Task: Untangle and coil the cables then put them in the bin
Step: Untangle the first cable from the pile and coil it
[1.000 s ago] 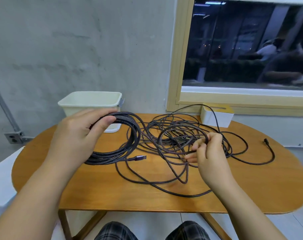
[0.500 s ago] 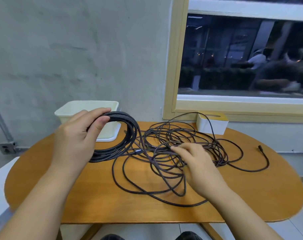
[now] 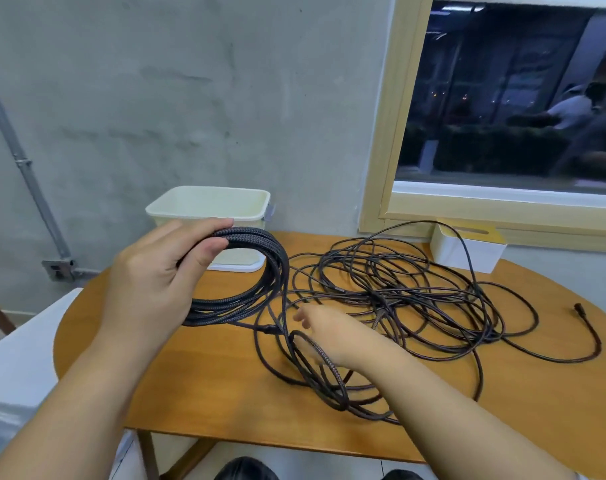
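My left hand point(image 3: 152, 282) grips a coiled bundle of black braided cable point(image 3: 260, 271), lifted on edge above the left part of the wooden table point(image 3: 190, 375). A loose tangle of thin dark cable point(image 3: 398, 292) sprawls over the table's middle and right. My right hand point(image 3: 329, 336) is blurred and lies low over the tangle's near left side, its fingers stretched leftward toward a plug point(image 3: 270, 329) below the coil. A braided loop point(image 3: 326, 362) crosses in front of that hand. The cream bin point(image 3: 208, 206) stands behind the coil by the wall.
A white box with a yellow lid point(image 3: 468, 251) stands at the back right under the window. One free cable end point(image 3: 578, 308) lies near the right edge. A white surface point(image 3: 17, 358) adjoins the table on the left. The table's front edge is near my arms.
My right hand has slid left and toward me across the tangle, toward the plug under the coil. The left hand keeps its grip on the coil.
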The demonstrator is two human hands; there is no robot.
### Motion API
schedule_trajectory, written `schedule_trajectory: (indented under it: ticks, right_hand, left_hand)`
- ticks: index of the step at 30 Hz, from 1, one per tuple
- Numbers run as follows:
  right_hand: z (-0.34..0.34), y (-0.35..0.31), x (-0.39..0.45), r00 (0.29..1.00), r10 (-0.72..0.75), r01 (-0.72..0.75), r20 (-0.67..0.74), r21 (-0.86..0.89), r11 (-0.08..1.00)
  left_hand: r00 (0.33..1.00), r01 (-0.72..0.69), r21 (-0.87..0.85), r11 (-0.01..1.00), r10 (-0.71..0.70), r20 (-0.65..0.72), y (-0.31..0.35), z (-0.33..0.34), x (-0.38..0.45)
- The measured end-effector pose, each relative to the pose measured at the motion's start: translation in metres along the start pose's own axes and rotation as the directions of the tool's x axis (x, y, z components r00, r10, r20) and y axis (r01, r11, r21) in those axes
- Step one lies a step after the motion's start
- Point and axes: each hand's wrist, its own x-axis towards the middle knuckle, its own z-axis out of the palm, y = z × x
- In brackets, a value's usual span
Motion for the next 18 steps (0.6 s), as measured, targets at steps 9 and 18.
schedule_trajectory:
  ticks: [9,18]
  right_hand:
    - [0.023,0.015,0.015,0.998,-0.012,0.015,0.059,-0.053,0.998]
    - [-0.053,0.035,-0.003,0.905,-0.043,0.205,-0.423,0.345,0.916]
  left_hand:
    - [1.000,0.013,0.047,0.999,-0.013,-0.003,-0.014,-0.009,-0.004]
    - [0.999,0.044,0.008,0.999,-0.044,0.018,-0.014,0.021,0.005]
